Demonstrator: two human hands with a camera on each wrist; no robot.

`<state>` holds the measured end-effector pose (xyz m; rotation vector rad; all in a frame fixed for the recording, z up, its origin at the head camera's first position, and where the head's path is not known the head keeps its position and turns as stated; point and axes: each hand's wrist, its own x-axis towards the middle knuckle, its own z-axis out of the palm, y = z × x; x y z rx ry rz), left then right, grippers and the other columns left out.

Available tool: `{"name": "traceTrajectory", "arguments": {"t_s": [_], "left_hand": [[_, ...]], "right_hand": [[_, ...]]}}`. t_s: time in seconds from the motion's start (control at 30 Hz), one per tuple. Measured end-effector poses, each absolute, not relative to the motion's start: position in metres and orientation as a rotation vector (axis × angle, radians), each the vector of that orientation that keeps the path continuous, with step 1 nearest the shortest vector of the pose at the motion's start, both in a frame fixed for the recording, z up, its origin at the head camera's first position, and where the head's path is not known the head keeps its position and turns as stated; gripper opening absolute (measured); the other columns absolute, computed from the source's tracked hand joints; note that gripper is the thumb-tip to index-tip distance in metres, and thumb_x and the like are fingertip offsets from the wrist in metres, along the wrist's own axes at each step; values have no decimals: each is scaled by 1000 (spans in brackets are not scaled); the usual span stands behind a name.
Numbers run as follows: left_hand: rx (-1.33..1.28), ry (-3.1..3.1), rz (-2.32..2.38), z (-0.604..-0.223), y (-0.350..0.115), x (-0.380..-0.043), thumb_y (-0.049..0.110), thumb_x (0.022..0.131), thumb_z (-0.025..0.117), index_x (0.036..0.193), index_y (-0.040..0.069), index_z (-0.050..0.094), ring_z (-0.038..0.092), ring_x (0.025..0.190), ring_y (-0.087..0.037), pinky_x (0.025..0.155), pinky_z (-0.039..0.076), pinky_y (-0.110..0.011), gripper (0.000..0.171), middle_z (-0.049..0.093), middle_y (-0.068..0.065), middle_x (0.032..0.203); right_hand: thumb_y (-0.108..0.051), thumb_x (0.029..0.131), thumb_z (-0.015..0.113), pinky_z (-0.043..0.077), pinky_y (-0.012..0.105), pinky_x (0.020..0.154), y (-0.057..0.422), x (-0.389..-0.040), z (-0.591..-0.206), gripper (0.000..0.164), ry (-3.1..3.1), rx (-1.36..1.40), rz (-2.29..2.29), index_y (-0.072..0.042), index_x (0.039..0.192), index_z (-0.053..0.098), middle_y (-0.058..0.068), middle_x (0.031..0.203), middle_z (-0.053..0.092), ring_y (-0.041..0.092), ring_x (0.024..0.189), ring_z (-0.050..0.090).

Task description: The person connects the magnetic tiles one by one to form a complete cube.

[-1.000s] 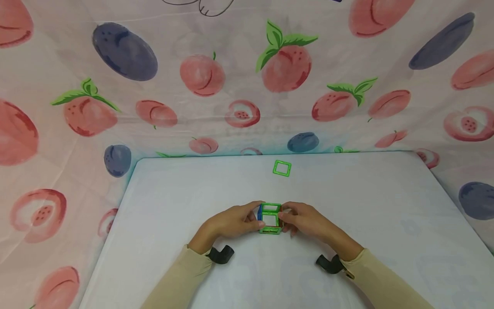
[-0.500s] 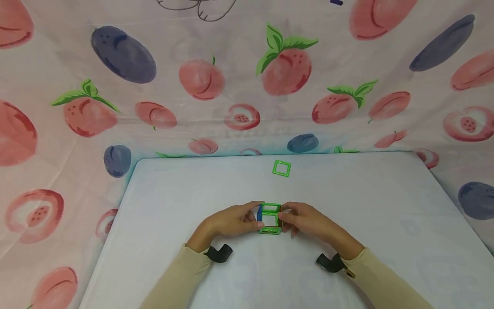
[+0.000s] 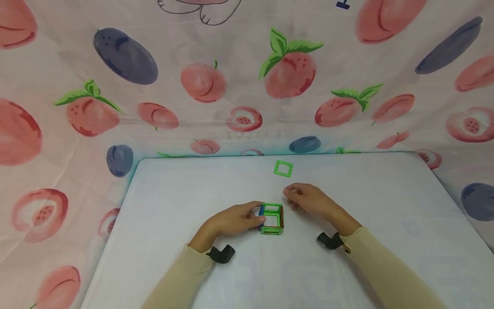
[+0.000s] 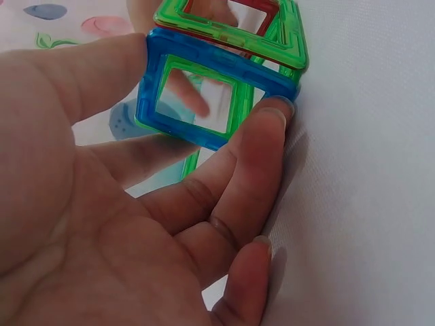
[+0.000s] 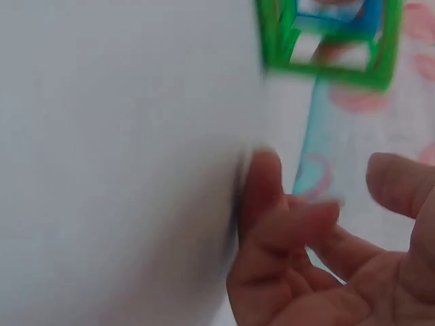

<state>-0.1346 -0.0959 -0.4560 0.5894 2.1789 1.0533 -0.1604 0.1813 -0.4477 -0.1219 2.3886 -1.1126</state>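
A small box of magnetic tiles stands on the white table, with green, blue and red see-through frames. My left hand holds it from the left, thumb on the near side. The left wrist view shows that hand's thumb and fingertips at opposite edges of the blue tile. Right of the box, my right hand is off it, fingers loosely bent and holding nothing. In the right wrist view, that hand is blurred below the green edge of the box. A loose green square tile lies farther back.
The white tabletop ends at the back against a fruit-printed cloth. That cloth also runs along the left and right sides. A black curved piece sits at the left wrist, and another black piece at the right wrist.
My right hand has let go of the box and moved back and slightly right, toward the loose green tile. The left hand and box have stayed in place.
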Motion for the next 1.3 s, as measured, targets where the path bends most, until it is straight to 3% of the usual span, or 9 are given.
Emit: {"name": "traceTrajectory", "arguments": {"t_s": [0.1, 0.23, 0.33, 0.47, 0.63, 0.77, 0.97, 1.3], "left_hand": [[578, 2177, 1055, -455, -96, -134, 45, 103, 59, 151, 19, 48, 57, 84, -12, 81, 44, -32, 56, 65, 4, 93], [574, 2175, 1058, -455, -96, -134, 44, 103, 59, 152, 19, 47, 57, 85, -12, 81, 44, -32, 57, 65, 4, 94], [572, 2174, 1063, -455, -96, -134, 44, 102, 60, 152, 19, 48, 57, 85, -12, 82, 45, -33, 57, 65, 3, 94], [576, 2171, 1066, -456, -96, -134, 44, 102, 60, 151, 19, 48, 58, 86, -12, 84, 45, -33, 56, 66, 3, 94], [584, 2167, 1068, -457, -97, -134, 45, 102, 60, 149, 19, 50, 58, 85, -12, 83, 45, -32, 55, 66, 3, 93], [581, 2168, 1063, -458, -98, -134, 46, 102, 60, 150, 20, 49, 58, 85, -12, 83, 45, -33, 55, 66, 3, 93], [576, 2181, 1050, -457, -99, -132, 46, 102, 60, 151, 19, 48, 59, 87, -12, 85, 45, -33, 57, 66, 4, 95], [589, 2177, 1045, -456, -100, -129, 46, 102, 59, 152, 19, 47, 59, 88, -12, 85, 45, -34, 58, 67, 4, 96]], "right_hand": [[-41, 105, 56, 52, 40, 84, 184, -180, -448, 46, 2541, -143, -971, -11, 138, 61, 13, 112, 71, 20, 89, 67], [-34, 104, 58, 48, 53, 99, 189, -204, -452, 41, 2658, -207, -875, -12, 138, 62, 19, 126, 67, 31, 109, 66], [-28, 102, 61, 46, 54, 102, 190, -217, -457, 38, 2691, -244, -867, -12, 136, 64, 18, 124, 67, 34, 115, 60], [-25, 99, 66, 48, 45, 89, 190, -229, -462, 33, 2683, -262, -865, -12, 129, 67, 13, 109, 67, 28, 99, 60], [-24, 95, 73, 43, 36, 75, 186, -232, -466, 21, 2715, -309, -786, -8, 108, 70, 7, 89, 62, 22, 81, 54], [-27, 95, 73, 44, 35, 73, 178, -224, -465, 17, 2730, -351, -628, -10, 95, 70, 4, 85, 63, 19, 78, 54], [-28, 92, 77, 46, 34, 69, 169, -201, -458, 16, 2670, -346, -578, -13, 87, 74, 2, 87, 67, 18, 78, 57], [-29, 87, 82, 39, 30, 60, 180, -170, -462, 15, 2566, -403, -783, -17, 81, 77, -4, 61, 54, 13, 61, 46]]}}
